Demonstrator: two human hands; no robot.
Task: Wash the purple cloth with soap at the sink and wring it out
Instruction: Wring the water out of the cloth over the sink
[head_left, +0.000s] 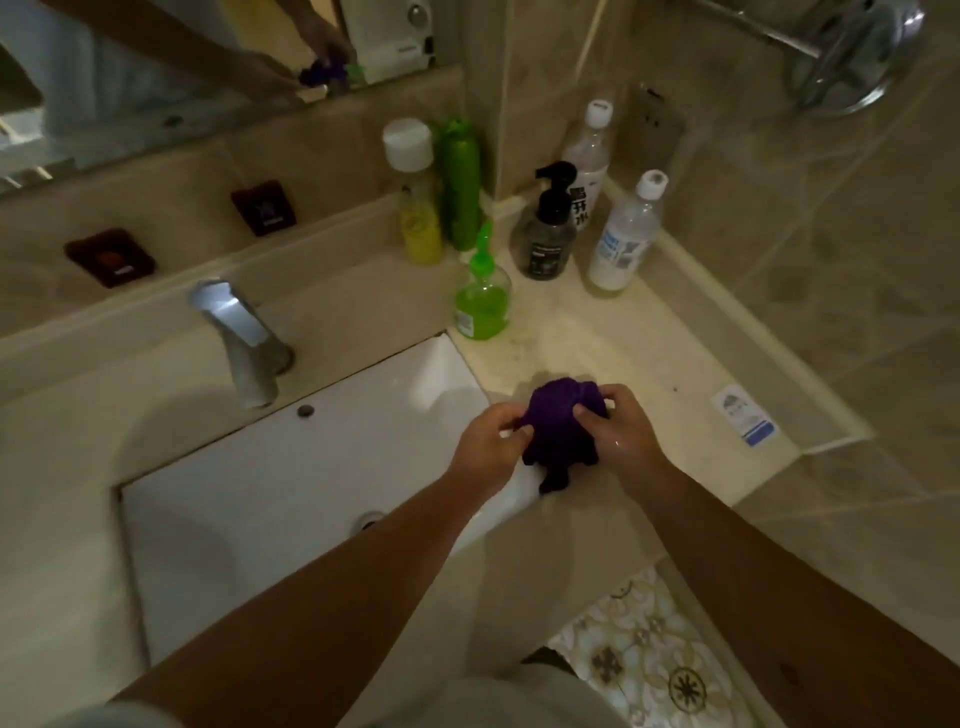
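Note:
The purple cloth is bunched into a lump between both hands, above the right rim of the white sink and the counter beside it. My left hand pinches its left side. My right hand grips its right side, fingers curled over the top; that hand looks wet. A tail of cloth hangs down at the bottom. A green pump soap bottle stands on the counter just behind the cloth. The chrome faucet sits behind the sink at the left; no water shows.
Several bottles crowd the back right corner: a yellow-filled one, a green can, a black pump bottle, two clear white-capped bottles. A sticker lies near the counter's right edge. The mirror hangs above.

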